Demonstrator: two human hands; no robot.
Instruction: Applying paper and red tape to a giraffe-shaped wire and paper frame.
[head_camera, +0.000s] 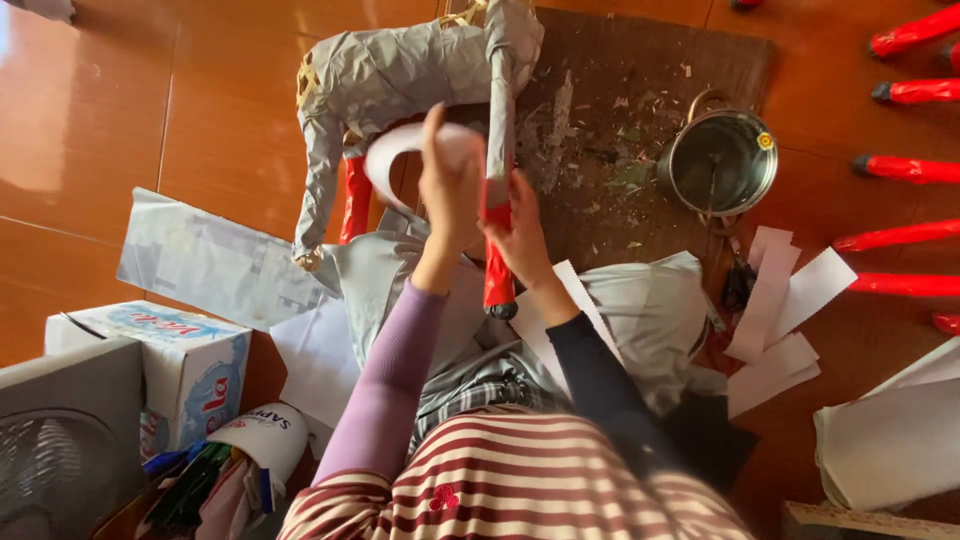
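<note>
A four-legged animal figure (400, 70) wrapped in grey paper stands in front of me, some legs covered in red. My left hand (450, 185) pinches a curled white paper strip (395, 150) against the figure. My right hand (520, 230) grips the figure's red front leg (497, 280), which hangs down over my lap.
A metal pot (720, 165) sits on a dark board (640, 60) strewn with paper scraps. White paper strips (780, 300) and scissors (738, 282) lie at right, several red sticks (905, 170) beyond. A cardboard box (190, 360), a fan (60, 440) and pens (190, 485) are at left.
</note>
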